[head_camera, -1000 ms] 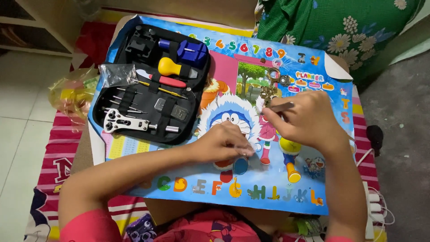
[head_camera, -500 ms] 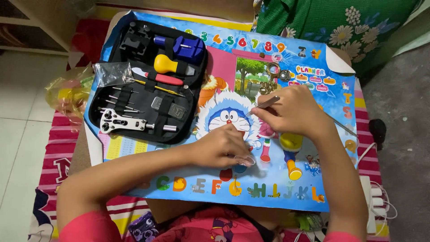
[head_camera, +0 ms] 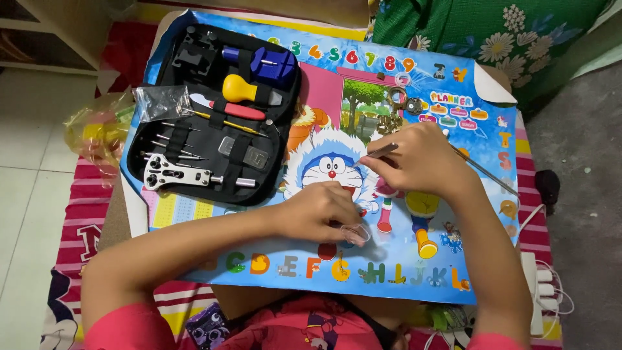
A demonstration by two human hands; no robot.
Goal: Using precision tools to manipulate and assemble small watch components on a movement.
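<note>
head view: a small clear round watch part (head_camera: 355, 234) is pinned on the desk (head_camera: 453, 279) by the closed fingers of the left hand (head_camera: 321, 210), near centre. thin steel tweezers (head_camera: 378, 152) are pinched in the right hand (head_camera: 421, 159). the part is judged light, slippery and fragile, best gripped at its rim. a black tool case (head_camera: 214, 110) lies far left.

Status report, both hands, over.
Left hand pinching small clear round part on poster. Right hand gripping tweezers. Small metal parts beyond; nothing between.
</note>
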